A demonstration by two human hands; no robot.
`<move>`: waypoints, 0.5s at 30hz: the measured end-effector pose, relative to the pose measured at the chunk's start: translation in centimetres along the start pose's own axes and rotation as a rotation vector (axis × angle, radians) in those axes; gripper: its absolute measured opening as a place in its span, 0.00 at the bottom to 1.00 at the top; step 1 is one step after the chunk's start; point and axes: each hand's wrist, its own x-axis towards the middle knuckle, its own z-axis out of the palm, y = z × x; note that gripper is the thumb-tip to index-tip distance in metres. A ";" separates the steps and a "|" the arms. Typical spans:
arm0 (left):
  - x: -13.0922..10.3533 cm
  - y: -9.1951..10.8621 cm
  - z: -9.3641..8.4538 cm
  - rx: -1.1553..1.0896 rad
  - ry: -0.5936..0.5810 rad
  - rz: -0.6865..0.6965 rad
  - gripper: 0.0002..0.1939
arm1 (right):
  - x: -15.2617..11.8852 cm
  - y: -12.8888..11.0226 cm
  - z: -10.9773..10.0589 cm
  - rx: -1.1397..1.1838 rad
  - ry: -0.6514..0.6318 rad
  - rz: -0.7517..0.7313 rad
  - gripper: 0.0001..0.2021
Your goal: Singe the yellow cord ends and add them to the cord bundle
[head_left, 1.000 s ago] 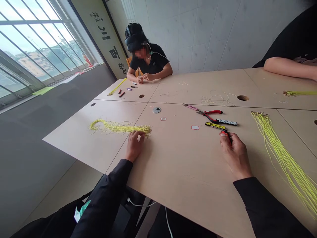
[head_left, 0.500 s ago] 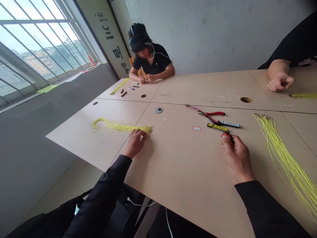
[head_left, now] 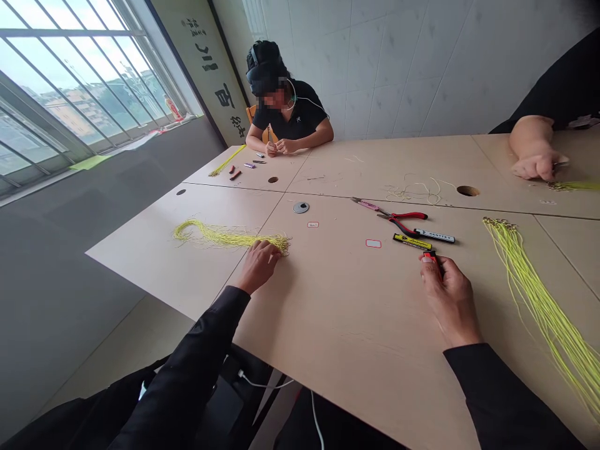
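My left hand (head_left: 260, 265) rests at the right end of a bundle of thin yellow cords (head_left: 215, 236), its fingers bent and closed on the cords near their small metal ends. The fingertips are partly hidden, so how many cords they hold cannot be seen. My right hand (head_left: 450, 300) is wrapped round a red lighter (head_left: 430, 255) with a black top, its lower part covered by my fingers. Just beyond that hand lie a yellow lighter-sized stick (head_left: 412, 242) and a white labelled one (head_left: 435, 235). Red-and-black pliers (head_left: 403, 222) are beside them.
A second bundle of yellow cords (head_left: 539, 294) lies along the right. A pink-handled tool (head_left: 368, 205), a grey disc (head_left: 300, 207), a red-framed label (head_left: 374, 244) and loose pale cords (head_left: 422, 190) are on the table. Two people work across it; one hand (head_left: 539, 164) is far right.
The view has shifted slightly. Both my hands keep nearly the same places and grips. The far-right person's hand has moved towards the cord ends beside it.
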 end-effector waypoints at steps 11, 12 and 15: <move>0.9 -0.1 0.5 -0.112 0.188 -0.068 0.08 | 0.0 0.0 0.0 0.012 -0.010 0.015 0.24; 1.3 0.0 0.4 -0.108 0.232 -0.088 0.08 | 0.0 -0.1 0.0 0.014 -0.010 0.016 0.24; 2.6 1.5 0.0 -0.029 0.408 -0.134 0.07 | -0.1 -0.4 -0.1 0.045 -0.007 0.015 0.23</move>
